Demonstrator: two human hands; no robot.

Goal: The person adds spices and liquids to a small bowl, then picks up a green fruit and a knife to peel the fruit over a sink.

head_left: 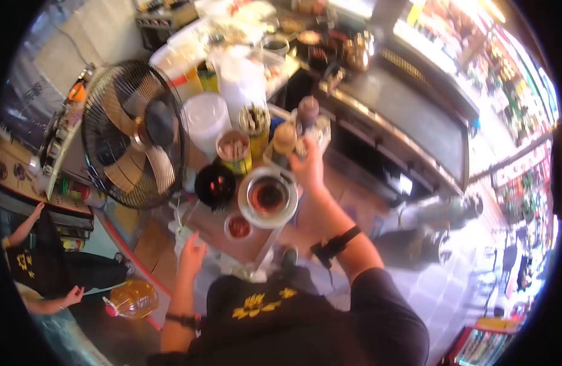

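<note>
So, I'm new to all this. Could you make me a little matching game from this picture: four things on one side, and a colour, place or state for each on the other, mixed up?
1. Fan
2. Plastic jug
3. Small sauce tub
4. Person's right hand

A. Golden contents
B. Fingers spread, beside the tan-topped bottle
C. Round, with a black wire guard
D. Red contents

Right pairs: 1-C, 2-A, 3-D, 4-B
</note>
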